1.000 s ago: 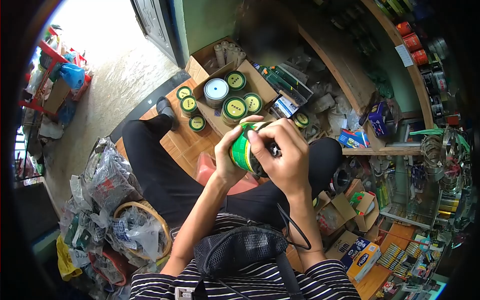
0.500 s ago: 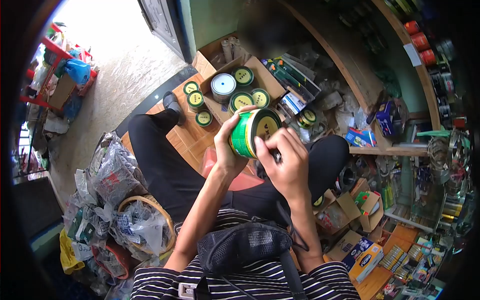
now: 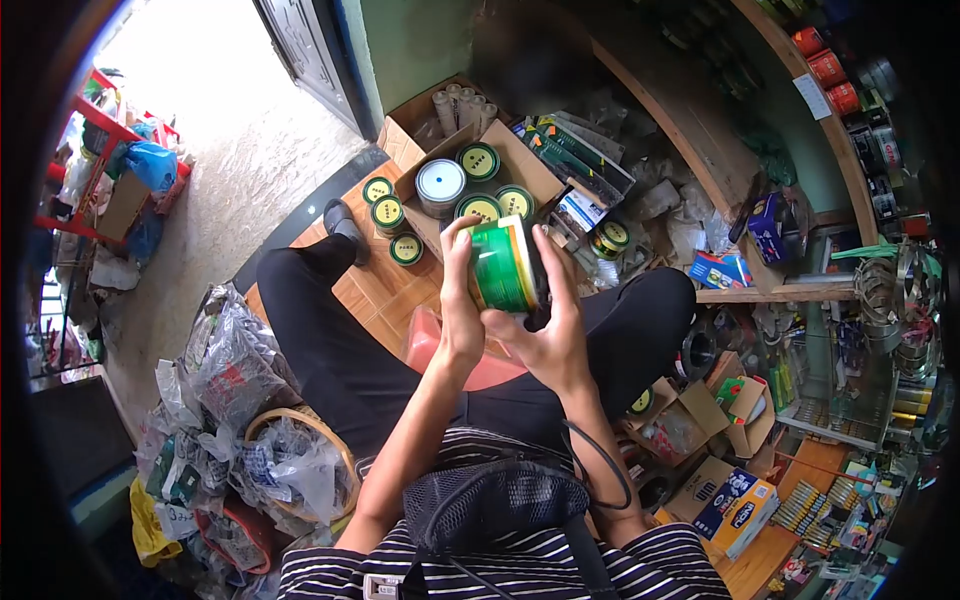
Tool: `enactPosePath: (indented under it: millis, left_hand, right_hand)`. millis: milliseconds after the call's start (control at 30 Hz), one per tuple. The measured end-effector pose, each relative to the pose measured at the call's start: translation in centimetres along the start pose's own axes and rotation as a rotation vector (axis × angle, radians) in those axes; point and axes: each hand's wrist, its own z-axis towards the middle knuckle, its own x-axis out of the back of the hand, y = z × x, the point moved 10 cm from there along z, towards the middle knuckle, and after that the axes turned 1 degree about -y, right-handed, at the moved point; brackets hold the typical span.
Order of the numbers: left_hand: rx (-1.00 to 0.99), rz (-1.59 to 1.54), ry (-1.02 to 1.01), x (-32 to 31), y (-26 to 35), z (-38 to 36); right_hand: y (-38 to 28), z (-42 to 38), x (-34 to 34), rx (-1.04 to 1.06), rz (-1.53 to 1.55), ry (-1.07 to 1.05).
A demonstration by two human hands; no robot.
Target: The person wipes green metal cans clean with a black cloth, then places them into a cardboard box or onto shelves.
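A green can with a yellow band (image 3: 500, 265) is held up over my lap, its printed side facing me. My left hand (image 3: 462, 315) grips its left side, fingers reaching up to the far edge. On the other side, my right hand (image 3: 552, 340) has its thumb under the can and its fingers along the right end. Something dark shows between the right palm and the can; I cannot make out what it is. Beyond the can, similar tins with yellow lids (image 3: 479, 161) stand in an open cardboard box (image 3: 530, 170), beside a white-topped tin (image 3: 440, 180).
Three yellow-lidded tins (image 3: 387, 211) stand on the wood-patterned floor (image 3: 340, 265) left of the box. Reddish plastic (image 3: 424, 335) lies between my legs. Plastic bags (image 3: 235, 350) and a basket (image 3: 345, 450) are at left. Shelves (image 3: 770, 295) and small boxes (image 3: 735, 510) line the right.
The can has turned so its yellow lid no longer faces me and its green side shows. My right hand has gone from fingers curled at the lid to gripping the can's right end.
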Motion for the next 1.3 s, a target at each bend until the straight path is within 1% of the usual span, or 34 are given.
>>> enactPosePath:
  millis: [33,67,100,133,167,200,233,267,300,333,400,433,533,567,600,667,700,733,800,833,867,933,967,1000,1033,1067,1133,1167,1200,1267,1300]
  left_hand:
    - [-0.019,0.038,-0.051,-0.4,0.2,0.0]
    - [-0.037,0.074,-0.101,-0.9,0.5,-0.1]
    - [0.014,0.054,-0.184,-2.0,1.4,-0.3]
    - [0.053,0.077,-0.196,-2.0,2.2,-0.5]
    - [-0.006,0.148,-0.206,-2.4,2.7,-0.3]
    - [-0.063,0.221,-0.214,-2.7,2.8,-0.2]
    - [0.05,-0.049,-0.276,-3.3,1.1,0.1]
    - [0.151,-0.269,-0.257,-3.7,-0.6,-1.0]
    - [0.23,-0.442,-0.239,-4.5,-0.9,-1.6]
    - [0.308,-0.616,-0.221,-5.1,-1.2,-1.9]
    - [0.409,-0.706,-0.207,-4.1,-2.9,-2.1]
    - [0.457,-0.751,-0.2,-3.7,-3.9,-2.0]
    - [0.417,-0.636,-0.097,-1.8,-4.8,-1.1]
    - [0.331,-0.508,-0.148,-1.9,-4.1,-1.5]
    - [0.246,-0.381,-0.199,-2.4,-2.9,-2.0]
    - [0.45,-0.529,-0.232,-1.6,-6.6,-2.4]
    - [0.439,-0.437,-0.266,-2.1,-5.2,-2.6]
    - [0.392,-0.381,-0.314,-1.9,-4.5,-2.4]
    - [0.446,-0.308,-0.375,-2.6,-3.2,-2.9]
    - [0.45,-0.262,-0.342,-3.0,-2.1,-3.1]
    - [0.442,-0.237,-0.32,-2.6,-2.8,-3.0]
    - [0.448,-0.199,-0.331,-2.9,-3.1,-2.6]
    - [0.428,-0.24,-0.289,-2.8,-2.9,-2.4]
    - [0.409,-0.281,-0.247,-3.0,-2.3,-2.3]
    - [0.391,-0.321,-0.204,-3.0,-2.0,-2.2]
    - [0.488,-0.454,-0.108,-2.1,-4.1,-2.0]
    - [0.489,-0.51,-0.016,-2.9,-3.1,-2.1]
    - [0.374,-0.401,-0.105,-3.0,-3.3,-1.5]
    - [0.16,-0.139,-0.124,-3.2,-0.8,-1.2]
    - [0.104,-0.212,-0.283,-4.5,1.0,-1.7]
    - [0.082,-0.185,-0.289,-4.4,0.8,-1.6]
  right_hand:
    - [0.5,-0.2,0.0,-0.044,-0.001,0.008]
    - [2.0,-0.4,0.6,-0.092,0.104,0.075]
    - [2.7,-0.4,1.6,-0.157,0.219,0.126]
    - [3.2,-0.2,2.6,-0.216,0.334,0.172]
    - [3.2,-0.2,3.4,-0.253,0.517,0.229]
    - [3.7,-0.4,3.4,-0.247,0.648,0.253]
    - [3.9,-0.6,3.5,-0.212,0.609,0.265]
    - [3.9,-0.8,3.6,-0.176,0.569,0.276]
    - [2.2,-0.4,3.7,-0.13,0.523,0.271]
    - [0.8,0.0,4.4,-0.063,0.339,0.289]
    - [-1.8,0.3,5.0,0.064,-0.027,0.323]
    - [-3.5,-0.1,5.3,0.152,-0.163,0.357]
    - [-7.1,-0.8,3.4,0.376,-0.222,0.196]
    - [-7.5,-0.1,1.7,0.353,-0.253,0.059]
    - [-7.4,0.9,0.0,0.348,-0.397,-0.066]
    - [-7.7,2.4,0.3,0.388,-0.355,-0.102]
    - [-7.1,3.4,0.5,0.343,-0.259,-0.148]
    - [-6.5,4.5,0.7,0.217,-0.148,-0.212]
    - [-3.8,6.1,0.9,-0.123,-0.023,-0.338]
    - [-2.3,6.7,1.1,-0.114,-0.073,-0.344]
    - [-0.9,7.1,1.2,-0.037,-0.126,-0.326]
    - [0.0,6.9,1.3,-0.19,-0.02,-0.388]
    - [-0.9,6.4,1.7,-0.109,0.017,-0.314]
    - [-2.3,5.6,2.1,0.039,-0.014,-0.288]
    - [-3.4,4.5,2.4,0.136,-0.098,-0.221]
    - [-4.6,3.1,2.5,0.228,-0.182,-0.152]
    - [-5.4,0.6,1.5,0.211,-0.332,-0.035]
    - [-3.2,0.0,1.6,0.134,-0.303,0.011]
    - [-1.5,-0.2,2.8,0.011,-0.15,0.084]
    - [3.1,-1.1,3.7,-0.383,0.591,0.168]
    - [3.5,-1.3,4.3,-0.419,0.808,0.238]
